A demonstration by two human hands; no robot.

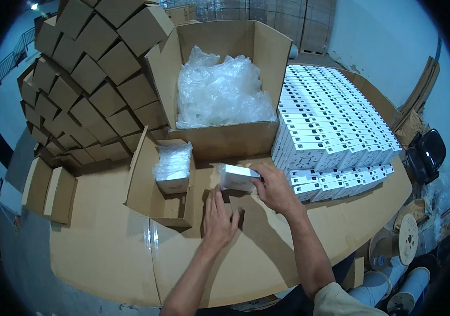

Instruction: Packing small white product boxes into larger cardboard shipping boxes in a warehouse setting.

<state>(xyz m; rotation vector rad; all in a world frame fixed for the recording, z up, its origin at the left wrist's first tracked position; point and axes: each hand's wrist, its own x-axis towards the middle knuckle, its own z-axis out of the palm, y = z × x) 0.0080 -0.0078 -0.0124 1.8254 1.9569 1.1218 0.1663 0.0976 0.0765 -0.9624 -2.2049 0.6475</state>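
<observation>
Probably mid-packing, my right hand [275, 187] pinches a white box [237, 180] over the surface [104, 247], right of the open carton [142, 184]; my left hand [218, 220], fingers extended, seems empty. Next calls for lining that box up with the wrapped boxes [173, 164].

At the right, long brown cardboard strips [418, 89] are leaned against a pale blue wall [383, 42], and a shiny black chair [429, 151] is placed below them. Lower down, blue cylindrical reels [414, 287] are clustered beside a round beige spool [408, 239]. Film-wrapped brown cartons [317, 26] are stacked at the back.
</observation>
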